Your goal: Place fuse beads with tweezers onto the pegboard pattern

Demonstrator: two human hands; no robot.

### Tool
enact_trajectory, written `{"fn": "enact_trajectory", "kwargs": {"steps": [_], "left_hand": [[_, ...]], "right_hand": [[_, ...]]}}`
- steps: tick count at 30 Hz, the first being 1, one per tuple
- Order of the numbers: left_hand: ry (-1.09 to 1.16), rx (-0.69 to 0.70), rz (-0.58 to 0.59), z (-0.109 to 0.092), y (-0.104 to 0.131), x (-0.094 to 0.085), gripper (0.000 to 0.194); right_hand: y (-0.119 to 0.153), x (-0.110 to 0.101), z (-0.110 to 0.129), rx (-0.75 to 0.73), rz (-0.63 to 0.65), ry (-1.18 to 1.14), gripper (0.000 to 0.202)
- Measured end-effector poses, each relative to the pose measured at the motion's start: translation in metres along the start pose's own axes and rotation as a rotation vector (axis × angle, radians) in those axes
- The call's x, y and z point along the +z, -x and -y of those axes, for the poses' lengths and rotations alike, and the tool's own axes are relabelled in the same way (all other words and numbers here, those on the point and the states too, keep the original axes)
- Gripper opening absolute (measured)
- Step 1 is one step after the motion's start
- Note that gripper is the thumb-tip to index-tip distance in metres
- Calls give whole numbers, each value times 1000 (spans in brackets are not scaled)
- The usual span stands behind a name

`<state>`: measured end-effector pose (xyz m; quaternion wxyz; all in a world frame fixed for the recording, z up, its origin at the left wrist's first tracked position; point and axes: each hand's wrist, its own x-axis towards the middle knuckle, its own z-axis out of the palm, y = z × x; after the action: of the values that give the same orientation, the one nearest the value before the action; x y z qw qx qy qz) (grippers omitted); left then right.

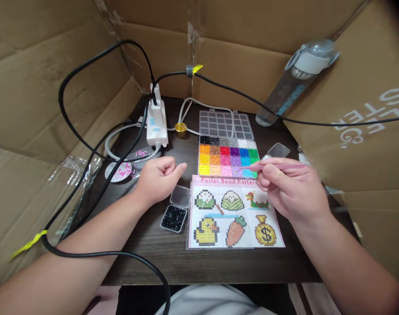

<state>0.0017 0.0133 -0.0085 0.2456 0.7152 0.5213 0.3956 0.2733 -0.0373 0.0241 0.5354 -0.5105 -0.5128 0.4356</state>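
Observation:
Pink tweezers (278, 166) are held in my right hand (289, 190), their tips over the purple beads in the open bead box (228, 157). My left hand (162, 177) is closed with the thumb out, left of the box, and whether anything is inside the fingers is hidden. Below the box lies a bead pattern sheet (253, 192) with a duck, a carrot, a money bag and other figures. A clear pegboard (190, 238) covers part of it. A small open case of black beads (173, 218) sits left of the sheet.
A white power strip (157, 127) with black cables looping over my left arm stands at the back left. Near it are a gold cup (180, 129) and a white dish (118, 171) of pink beads. A clear bottle (294, 83) leans at the right against cardboard walls.

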Motion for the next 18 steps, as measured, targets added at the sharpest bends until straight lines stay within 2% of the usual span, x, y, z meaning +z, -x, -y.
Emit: {"fn": "enact_trajectory", "kwargs": {"steps": [3,6,12,18], "left_hand": [[7,0,-2,0,0,1,49],[3,3,-8,-1,0,2,49],[-14,10,-12,-2,0,2,51],[-34,9,-11,-3,0,3,52]], "right_hand": [[18,-12,-11,86,61,0,11],[32,-16,-23,95,89,46,6],[39,-4,-30,51,201,137,10],[36,4,-30,33,234,163,11]]}}
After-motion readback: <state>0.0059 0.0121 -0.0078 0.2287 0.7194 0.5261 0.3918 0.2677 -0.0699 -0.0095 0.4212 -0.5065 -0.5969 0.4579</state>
